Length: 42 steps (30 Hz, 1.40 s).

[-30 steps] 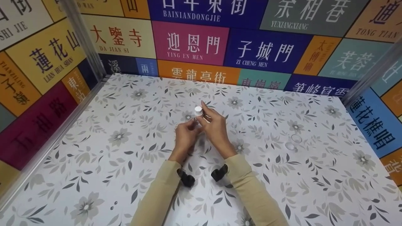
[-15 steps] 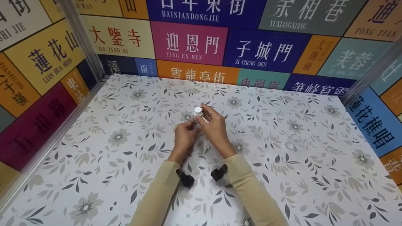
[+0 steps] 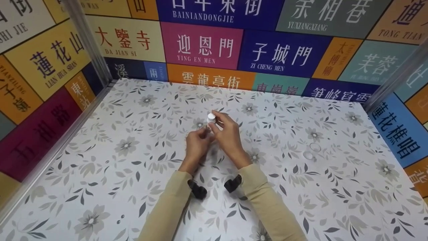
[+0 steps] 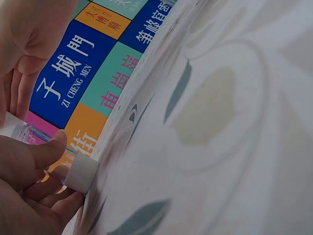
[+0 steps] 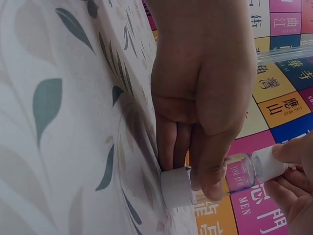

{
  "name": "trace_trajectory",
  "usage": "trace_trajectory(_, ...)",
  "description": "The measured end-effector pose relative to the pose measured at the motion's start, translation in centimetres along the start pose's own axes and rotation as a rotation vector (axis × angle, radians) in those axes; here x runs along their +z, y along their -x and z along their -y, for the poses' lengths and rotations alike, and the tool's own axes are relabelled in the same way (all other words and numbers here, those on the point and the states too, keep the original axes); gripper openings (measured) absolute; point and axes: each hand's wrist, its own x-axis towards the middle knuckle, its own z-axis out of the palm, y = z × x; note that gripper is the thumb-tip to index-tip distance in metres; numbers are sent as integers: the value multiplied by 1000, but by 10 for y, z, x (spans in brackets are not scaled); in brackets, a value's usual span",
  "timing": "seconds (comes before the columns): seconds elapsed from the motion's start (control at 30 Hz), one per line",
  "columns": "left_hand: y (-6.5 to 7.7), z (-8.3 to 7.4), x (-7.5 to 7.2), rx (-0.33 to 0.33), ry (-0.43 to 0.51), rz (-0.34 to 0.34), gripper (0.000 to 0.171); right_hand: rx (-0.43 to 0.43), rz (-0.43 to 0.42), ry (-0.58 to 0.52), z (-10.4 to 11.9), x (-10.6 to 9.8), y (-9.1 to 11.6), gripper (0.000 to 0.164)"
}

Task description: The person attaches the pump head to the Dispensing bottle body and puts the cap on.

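Observation:
Both hands hold a small clear bottle [image 5: 238, 172] upright, with a white screw cap [image 3: 211, 115] on top. At its lower end sits a white base piece [image 5: 176, 189], close over the table. My left hand [image 3: 197, 144] grips the bottle low down, thumb and fingers around the clear wall just above the base piece. Higher up, my right hand [image 3: 229, 132] pinches the white cap between thumb and fingers. The left wrist view also shows the white base piece [image 4: 81, 172] beyond the left thumb, while the cap is partly cut off at that frame's edge.
On the patterned white tabletop [image 3: 140, 201], to the right, lie a small clear round piece [image 3: 308, 155] and a thin clear ring [image 3: 315, 147] beside it. Panels printed with signs [image 3: 204, 43] rise behind the table and along both sides.
My right fingers have shifted slightly around the cap, the index fingertip moving a little left and nearer. My left hand has stayed in place on the bottle.

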Motion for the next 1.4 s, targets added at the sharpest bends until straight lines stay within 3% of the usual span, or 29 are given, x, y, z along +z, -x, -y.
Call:
trace_trajectory(0.37,0,-2,-1,-8,13,-3,29,24,-27,54,-2,0,0,35)
trace_trajectory(0.6,0,-3,-2,-37,-1,7,37,31,13,46,-4,0,0,47)
trace_trajectory(0.77,1,-3,-2,-49,10,13,35,-21,64,8,-6,-1,1,42)
trace_trajectory(0.97,0,-1,-1,-44,32,10,38,-53,52,22,-5,-2,1,35)
trace_trajectory(1.4,0,1,-1,-32,17,11,29,20,-2,35,0,-1,1,39)
